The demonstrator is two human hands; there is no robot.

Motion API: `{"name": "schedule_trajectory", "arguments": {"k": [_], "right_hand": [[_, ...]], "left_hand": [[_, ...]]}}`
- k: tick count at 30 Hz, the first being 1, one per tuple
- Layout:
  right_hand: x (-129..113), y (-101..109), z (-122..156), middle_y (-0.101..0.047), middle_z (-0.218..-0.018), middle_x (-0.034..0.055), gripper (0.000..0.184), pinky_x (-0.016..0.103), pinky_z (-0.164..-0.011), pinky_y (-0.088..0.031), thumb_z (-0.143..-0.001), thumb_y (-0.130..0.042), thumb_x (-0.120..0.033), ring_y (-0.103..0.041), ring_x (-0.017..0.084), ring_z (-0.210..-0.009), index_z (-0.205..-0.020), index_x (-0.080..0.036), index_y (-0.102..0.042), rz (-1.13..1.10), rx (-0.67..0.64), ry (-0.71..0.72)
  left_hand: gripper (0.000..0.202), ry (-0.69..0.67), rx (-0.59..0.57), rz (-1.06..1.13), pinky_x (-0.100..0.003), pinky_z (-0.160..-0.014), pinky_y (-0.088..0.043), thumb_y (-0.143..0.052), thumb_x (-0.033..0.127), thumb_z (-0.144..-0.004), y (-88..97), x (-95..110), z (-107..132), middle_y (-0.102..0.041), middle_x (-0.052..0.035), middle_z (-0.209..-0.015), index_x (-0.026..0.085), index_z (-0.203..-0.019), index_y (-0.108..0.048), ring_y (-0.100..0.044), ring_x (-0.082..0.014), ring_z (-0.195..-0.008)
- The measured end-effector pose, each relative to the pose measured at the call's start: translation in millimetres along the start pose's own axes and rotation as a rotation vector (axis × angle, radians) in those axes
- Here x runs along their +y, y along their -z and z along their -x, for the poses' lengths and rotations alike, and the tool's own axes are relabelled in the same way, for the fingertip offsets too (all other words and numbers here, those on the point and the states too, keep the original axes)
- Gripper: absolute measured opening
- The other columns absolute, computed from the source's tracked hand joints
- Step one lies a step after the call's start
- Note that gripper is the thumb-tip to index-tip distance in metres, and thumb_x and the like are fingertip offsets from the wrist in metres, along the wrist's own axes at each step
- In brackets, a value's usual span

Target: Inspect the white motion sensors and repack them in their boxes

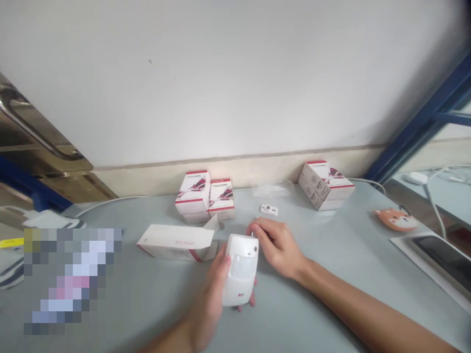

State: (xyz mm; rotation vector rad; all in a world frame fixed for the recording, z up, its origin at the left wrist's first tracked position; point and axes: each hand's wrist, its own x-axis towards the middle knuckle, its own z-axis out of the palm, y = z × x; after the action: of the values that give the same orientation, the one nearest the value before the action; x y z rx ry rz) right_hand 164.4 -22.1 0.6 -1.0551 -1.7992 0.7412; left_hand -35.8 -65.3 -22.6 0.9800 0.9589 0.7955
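Grey table (147, 289); white device (241, 274) in left hand (211, 294).

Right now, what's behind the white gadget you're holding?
Behind the white gadget, the left hand shows fingertips; the gadget's back is covered, so it can't be seen.

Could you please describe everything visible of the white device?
The white device looks like smooth plastic with rounded corners, a pale panel, a dark spot near the top and a reddish mark below. The left hand holds it, front toward the camera, over the table; the right hand pinches a thin metallic-looking piece at its top corner.
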Motion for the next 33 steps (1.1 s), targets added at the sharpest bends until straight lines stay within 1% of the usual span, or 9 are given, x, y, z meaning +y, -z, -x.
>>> {"name": "schedule_trajectory", "arguments": {"k": [4,8,10,17,22,24,27,30,33], "right_hand": [[2,0,-2,-0.066,-0.078,-0.0008,0.031,0.028,-0.071,-0.043,-0.109,-0.044,-0.029,-0.059,0.014,-0.073,-0.087,-0.022,-0.064,0.007,0.005,-0.015],[4,2,-5,-0.066,-0.079,-0.0002,0.032,0.028,-0.071,-0.044,-0.110,-0.043,-0.030,-0.059,0.015,-0.073,-0.087,-0.022,-0.064,0.005,0.005,-0.019],[5,3,-6,-0.066,-0.079,0.0002,0.031,0.028,-0.071,-0.044,-0.109,-0.043,-0.030,-0.059,0.015,-0.073,-0.086,-0.022,-0.063,0.014,0.006,-0.013],[7,4,-8,-0.066,-0.079,0.0002,0.031,0.029,-0.072,-0.044,-0.110,-0.043,-0.031,-0.059,0.015,-0.073,-0.087,-0.022,-0.063,0.014,0.013,-0.017],[7,5,-8,-0.066,-0.079,0.0003,0.033,0.028,-0.073,-0.044,-0.110,-0.043,-0.033,-0.059,0.015,-0.075,-0.087,-0.022,-0.064,0.016,0.010,-0.036],[7,5,-7,-0.065,-0.079,0.0002,0.032,0.028,-0.072,-0.044,-0.109,-0.044,-0.033,-0.059,0.015,-0.074,-0.087,-0.022,-0.064,0.017,0.014,-0.047],[6,5,-7,-0.064,-0.078,-0.0001,0.034,0.028,-0.071,-0.043,-0.109,-0.044,-0.035,-0.057,0.015,-0.074,-0.087,-0.021,-0.065,0.005,0.022,-0.061],[6,4,-8,-0.062,-0.076,-0.0006,0.035,0.028,-0.069,-0.042,-0.108,-0.046,-0.037,-0.056,0.015,-0.072,-0.082,-0.021,-0.064,-0.037,0.042,-0.097],[4,3,-11,-0.061,-0.074,-0.0014,0.036,0.028,-0.068,-0.042,-0.107,-0.050,-0.040,-0.055,0.015,-0.071,-0.081,-0.021,-0.065,-0.107,0.062,-0.161]], "left_hand": [[0.071,0.000,0.013,0.007,-0.025,-0.044,-0.044,-0.047,0.077,-0.096,-7.1,9,1,-0.075,-0.0068,-0.081,0.019,-0.137,-0.050,-0.072,-0.0222,-0.057],[0.063,-0.014,-0.001,-0.009,-0.025,-0.047,-0.046,-0.043,0.071,-0.101,-9.1,15,1,-0.076,-0.0080,-0.085,0.020,-0.136,-0.049,-0.073,-0.0219,-0.061],[0.060,-0.024,-0.009,-0.015,-0.026,-0.048,-0.048,-0.042,0.070,-0.102,-8.9,17,0,-0.075,-0.0084,-0.086,0.019,-0.134,-0.050,-0.073,-0.0221,-0.062],[0.057,-0.094,-0.034,0.010,-0.026,-0.041,-0.047,-0.040,0.067,-0.103,-8.6,14,-5,-0.072,-0.0068,-0.083,0.018,-0.130,-0.051,-0.069,-0.0215,-0.056],[0.059,-0.097,-0.059,0.006,-0.027,-0.043,-0.048,-0.039,0.067,-0.104,-9.7,19,-4,-0.073,-0.0083,-0.085,0.017,-0.134,-0.051,-0.070,-0.0228,-0.060],[0.063,-0.081,-0.086,0.016,-0.028,-0.044,-0.048,-0.039,0.068,-0.103,-10.2,23,-2,-0.073,-0.0093,-0.084,0.015,-0.136,-0.051,-0.069,-0.0223,-0.058],[0.068,-0.066,-0.165,0.059,-0.029,-0.048,-0.048,-0.036,0.067,-0.104,-9.7,30,-1,-0.073,-0.0111,-0.085,0.012,-0.141,-0.050,-0.067,-0.0217,-0.058],[0.066,-0.062,-0.234,0.100,-0.031,-0.054,-0.049,-0.031,0.064,-0.106,-8.1,35,-1,-0.073,-0.0135,-0.087,0.010,-0.133,-0.057,-0.068,-0.0228,-0.065],[0.065,-0.057,-0.245,0.118,-0.032,-0.058,-0.050,-0.028,0.062,-0.107,-5.9,37,-2,-0.073,-0.0156,-0.093,0.010,-0.123,-0.063,-0.069,-0.0233,-0.069]]}}
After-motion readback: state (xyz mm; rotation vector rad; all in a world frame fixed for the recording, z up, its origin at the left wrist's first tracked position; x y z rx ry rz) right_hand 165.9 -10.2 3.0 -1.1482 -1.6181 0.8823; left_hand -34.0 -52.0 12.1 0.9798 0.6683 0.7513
